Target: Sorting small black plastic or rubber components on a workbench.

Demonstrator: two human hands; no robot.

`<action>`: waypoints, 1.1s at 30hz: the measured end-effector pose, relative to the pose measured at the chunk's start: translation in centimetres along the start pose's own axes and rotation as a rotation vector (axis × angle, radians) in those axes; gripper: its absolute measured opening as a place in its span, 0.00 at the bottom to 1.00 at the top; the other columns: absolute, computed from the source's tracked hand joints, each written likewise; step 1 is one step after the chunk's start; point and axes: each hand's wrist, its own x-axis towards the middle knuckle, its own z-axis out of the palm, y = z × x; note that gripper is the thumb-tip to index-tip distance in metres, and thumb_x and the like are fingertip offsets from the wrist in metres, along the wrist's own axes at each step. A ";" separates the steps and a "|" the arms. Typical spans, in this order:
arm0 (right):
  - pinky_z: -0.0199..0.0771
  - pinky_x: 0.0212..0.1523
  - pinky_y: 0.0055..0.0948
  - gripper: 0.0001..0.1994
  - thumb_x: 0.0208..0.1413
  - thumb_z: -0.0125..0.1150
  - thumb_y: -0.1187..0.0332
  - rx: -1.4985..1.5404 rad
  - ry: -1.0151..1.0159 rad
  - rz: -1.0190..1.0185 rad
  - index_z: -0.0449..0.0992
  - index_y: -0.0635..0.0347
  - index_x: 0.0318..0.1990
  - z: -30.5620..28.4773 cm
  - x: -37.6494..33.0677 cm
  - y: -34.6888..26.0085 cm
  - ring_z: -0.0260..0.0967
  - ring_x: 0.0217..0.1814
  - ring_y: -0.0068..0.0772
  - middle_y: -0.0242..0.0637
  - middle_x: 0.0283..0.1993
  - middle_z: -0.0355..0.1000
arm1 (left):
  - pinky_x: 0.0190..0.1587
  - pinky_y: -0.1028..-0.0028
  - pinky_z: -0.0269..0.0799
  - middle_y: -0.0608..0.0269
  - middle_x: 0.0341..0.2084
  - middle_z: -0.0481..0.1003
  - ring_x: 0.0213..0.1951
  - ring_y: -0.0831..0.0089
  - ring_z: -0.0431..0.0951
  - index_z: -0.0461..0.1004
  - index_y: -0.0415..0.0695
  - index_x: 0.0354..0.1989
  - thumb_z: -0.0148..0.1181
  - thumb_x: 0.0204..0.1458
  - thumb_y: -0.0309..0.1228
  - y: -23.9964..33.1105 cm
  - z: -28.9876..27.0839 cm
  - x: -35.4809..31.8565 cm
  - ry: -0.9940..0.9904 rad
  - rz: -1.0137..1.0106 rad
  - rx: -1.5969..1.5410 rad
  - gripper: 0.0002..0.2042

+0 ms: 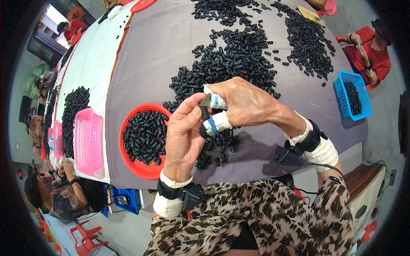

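Observation:
Over the near part of the grey-covered table, my two hands meet. My left hand (184, 132) pinches a small black cylindrical piece (205, 113) between thumb and fingers. My right hand (245, 102), with white wraps on its thumb and a finger, is closed on a small grey blade-like tool (206, 100) that touches or nearly touches the piece; the fingers partly hide both. Beneath and beyond my hands spreads a large pile of similar black pieces (230, 59). Left of my left hand stands a round red basin (147, 174) filled with such pieces.
A pink basket (89, 141) stands on the white-covered table at left, beside another black pile (76, 102). At the right edge is a blue basket (341, 94) holding black pieces. Co-workers sit at the right (369, 55) and left (55, 192). A red stool (87, 239) stands lower left.

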 end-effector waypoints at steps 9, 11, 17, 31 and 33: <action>0.65 0.26 0.34 0.17 0.39 0.63 0.59 0.046 -0.039 0.018 0.70 0.67 0.26 0.2 -0.1 0.3 0.66 0.21 0.40 0.45 0.21 0.69 | 0.45 0.71 0.71 0.58 0.38 0.73 0.40 0.71 0.75 0.67 0.36 0.46 0.53 0.51 0.24 -0.1 0.3 0.2 0.028 0.019 0.005 0.13; 0.65 0.26 0.34 0.17 0.40 0.63 0.59 0.035 -0.013 -0.006 0.70 0.66 0.26 0.2 -0.2 0.4 0.66 0.21 0.39 0.44 0.21 0.69 | 0.45 0.71 0.71 0.58 0.37 0.73 0.39 0.71 0.75 0.68 0.36 0.46 0.52 0.51 0.23 0.0 0.7 0.2 0.060 0.016 0.009 0.13; 0.63 0.24 0.32 0.17 0.40 0.64 0.58 0.061 0.139 0.009 0.69 0.65 0.26 0.6 -0.3 0.3 0.64 0.21 0.35 0.39 0.19 0.67 | 0.44 0.72 0.71 0.58 0.36 0.74 0.38 0.72 0.75 0.68 0.37 0.45 0.52 0.51 0.22 0.2 0.1 0.2 -0.003 0.035 -0.052 0.12; 0.63 0.24 0.28 0.16 0.39 0.67 0.61 0.226 0.184 0.035 0.69 0.63 0.29 1.9 -0.9 1.4 0.63 0.20 0.27 0.38 0.20 0.67 | 0.44 0.74 0.70 0.58 0.36 0.72 0.39 0.73 0.73 0.68 0.37 0.43 0.54 0.51 0.24 0.0 0.4 0.1 -0.060 0.039 -0.003 0.11; 0.64 0.24 0.27 0.16 0.39 0.67 0.62 0.279 0.175 0.027 0.69 0.63 0.30 2.0 -1.0 1.6 0.64 0.21 0.27 0.39 0.20 0.67 | 0.44 0.75 0.70 0.59 0.36 0.72 0.38 0.74 0.73 0.67 0.37 0.46 0.54 0.51 0.26 -0.2 0.4 0.0 -0.033 0.052 0.044 0.13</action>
